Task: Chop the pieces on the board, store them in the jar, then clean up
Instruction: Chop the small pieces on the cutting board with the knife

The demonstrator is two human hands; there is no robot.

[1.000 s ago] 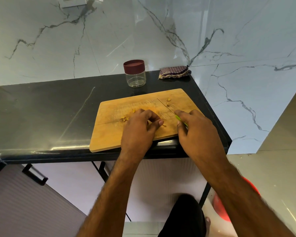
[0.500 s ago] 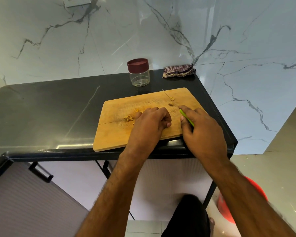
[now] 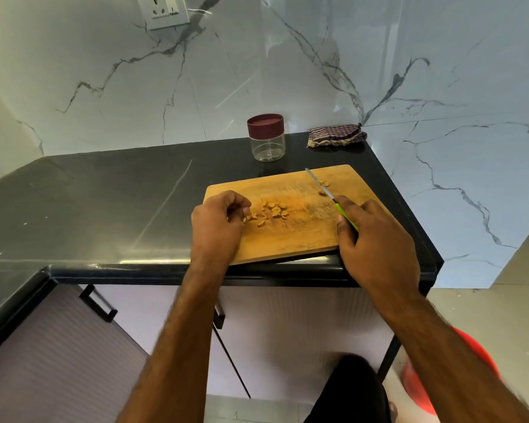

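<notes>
A wooden cutting board (image 3: pixel 290 239) lies at the front right of the black counter. Several small tan chopped pieces (image 3: pixel 272 209) are scattered in its middle, and two more pieces (image 3: pixel 323 188) lie near the blade. My right hand (image 3: pixel 376 239) grips a green-handled knife (image 3: pixel 330 193), its blade pointing away over the board's far right. My left hand (image 3: pixel 217 224) rests on the board's left part with curled fingers touching the leftmost pieces; whether it pinches one is unclear. A clear jar (image 3: pixel 266 138) with a maroon lid on stands behind the board.
A folded striped cloth (image 3: pixel 336 135) lies in the back right corner by the marble wall. The black counter (image 3: pixel 104 203) stretches left. A wall socket (image 3: pixel 164 9) is above. A red bucket (image 3: pixel 458 377) stands on the floor at right.
My left hand slid left off the middle of the board, uncovering the chopped pieces. The knife lifted and swung to the right, away from the pile.
</notes>
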